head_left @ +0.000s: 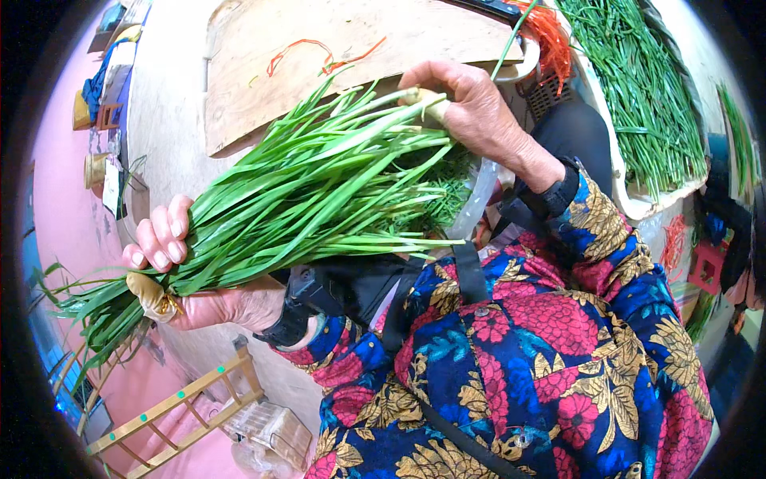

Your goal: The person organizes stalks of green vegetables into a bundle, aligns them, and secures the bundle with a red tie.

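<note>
A loose bundle of garlic chives (pixel 317 185) stretches slantwise across the view, stems to the right and leaf tips to the left. My left hand (pixel 173 272) is closed around the leafy end, its thumb covered by a tan rubber finger cot (pixel 149 293). At the stem end, my right hand (pixel 473 111) pinches a few pale stems (pixel 428 102) between thumb and fingers. Under the bundle's right part lie short green trimmings (pixel 446 191). Behind it is a wooden board (pixel 335 66) with a thin piece of orange-red plastic string (pixel 299 45) on it.
A white-rimmed tray (pixel 616 161) packed with chives (pixel 646 102) stands at right. Red plastic twine (pixel 544 42) hangs by the board's corner, near a black-handled tool (pixel 494 9). Lower left are a wooden ladder (pixel 179 413) and a wrapped box (pixel 269 431); a red stool (pixel 709 263) is far right.
</note>
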A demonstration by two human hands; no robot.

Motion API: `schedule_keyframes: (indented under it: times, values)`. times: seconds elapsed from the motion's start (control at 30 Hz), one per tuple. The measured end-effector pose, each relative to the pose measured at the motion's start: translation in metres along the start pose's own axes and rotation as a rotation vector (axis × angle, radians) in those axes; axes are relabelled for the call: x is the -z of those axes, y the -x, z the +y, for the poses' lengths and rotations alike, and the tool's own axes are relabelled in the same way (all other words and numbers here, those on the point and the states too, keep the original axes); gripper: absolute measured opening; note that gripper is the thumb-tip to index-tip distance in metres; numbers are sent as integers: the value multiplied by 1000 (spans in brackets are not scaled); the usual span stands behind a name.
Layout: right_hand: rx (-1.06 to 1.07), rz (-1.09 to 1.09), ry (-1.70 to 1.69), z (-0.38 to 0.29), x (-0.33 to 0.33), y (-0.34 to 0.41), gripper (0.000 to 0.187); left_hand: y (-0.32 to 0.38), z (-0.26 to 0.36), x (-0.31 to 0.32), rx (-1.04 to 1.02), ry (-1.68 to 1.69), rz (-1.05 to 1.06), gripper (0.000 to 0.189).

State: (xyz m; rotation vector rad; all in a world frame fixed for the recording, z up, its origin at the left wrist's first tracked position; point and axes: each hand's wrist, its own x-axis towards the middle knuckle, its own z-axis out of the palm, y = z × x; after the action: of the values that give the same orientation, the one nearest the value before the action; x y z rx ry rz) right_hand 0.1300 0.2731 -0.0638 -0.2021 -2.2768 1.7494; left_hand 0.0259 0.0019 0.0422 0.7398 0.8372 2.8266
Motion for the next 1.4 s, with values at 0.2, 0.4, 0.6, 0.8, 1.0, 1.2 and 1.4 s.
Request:
schedule_keyframes:
  times: [0.2, 0.4, 0.6, 0.8, 1.0, 1.2, 1.4]
  values:
    - [35, -117, 337, 21, 30, 6, 21, 5, 23, 19, -68, 5, 96, 12]
    - [254, 42, 296, -42, 26, 4, 33, 3, 20, 20, -102, -58, 19, 11]
    - [645, -13, 364, -51, 9, -9, 33, 0, 27, 17, -8, -16, -1, 12]
    - [646, -131, 266, -40, 14, -9, 22, -1, 17, 27, 59, 7, 43, 13]
    - [593, -277, 212, -32, 17, -6, 12, -3, 17, 30, 90, 93, 120, 12]
    - [365, -260, 319, -8, 35, 7, 16, -5, 28, 45, 59, 139, 282, 12]
    - [87, -209, 66, 0, 28, 15, 31, 5, 23, 60, -42, -239, 481, 16]
